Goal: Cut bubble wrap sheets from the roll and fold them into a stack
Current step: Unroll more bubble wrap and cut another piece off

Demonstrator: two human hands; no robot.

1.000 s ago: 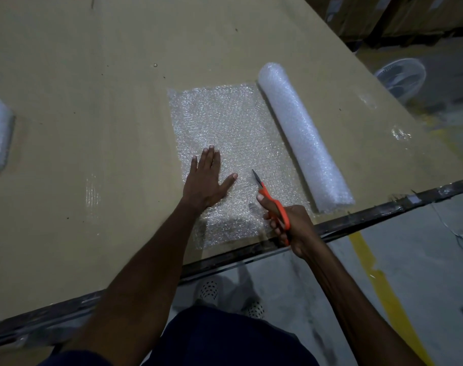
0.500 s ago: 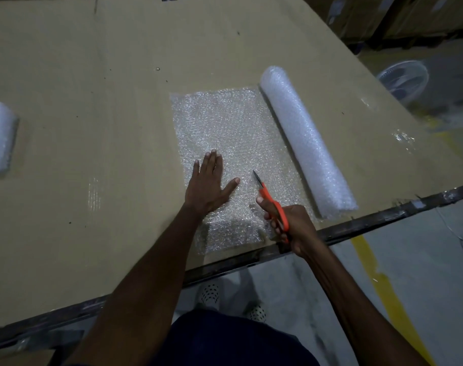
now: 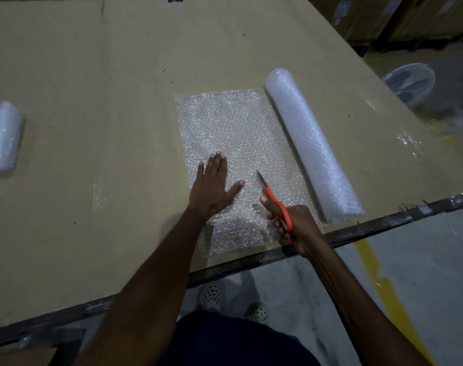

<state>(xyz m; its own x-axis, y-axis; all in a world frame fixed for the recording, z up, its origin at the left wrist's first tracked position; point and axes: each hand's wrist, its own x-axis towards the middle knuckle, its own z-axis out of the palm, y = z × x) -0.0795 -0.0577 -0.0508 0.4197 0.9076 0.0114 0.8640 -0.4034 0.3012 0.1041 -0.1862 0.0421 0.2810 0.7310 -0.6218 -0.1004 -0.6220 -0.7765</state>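
A white bubble wrap roll (image 3: pixel 311 143) lies on the cardboard-covered table (image 3: pixel 93 101), with a clear sheet (image 3: pixel 233 128) unrolled from it to the left. My left hand (image 3: pixel 211 188) presses flat on the sheet's near half, fingers straight. My right hand (image 3: pixel 293 225) grips orange-handled scissors (image 3: pixel 271 196) near the table's front edge. Their blades point away from me along the sheet, just left of the roll. A stack of folded bubble wrap (image 3: pixel 1 136) sits at the far left.
The table's dark metal edge (image 3: pixel 383 223) runs diagonally in front of me. Beyond the right corner stands a floor fan (image 3: pixel 410 83). Cardboard boxes (image 3: pixel 383 17) are stacked at the back right. A yellow line (image 3: pixel 383 286) marks the grey floor.
The hands and scissors hold nearly the same pose on the sheet. The view has shifted a little, so everything sits slightly lower in frame.
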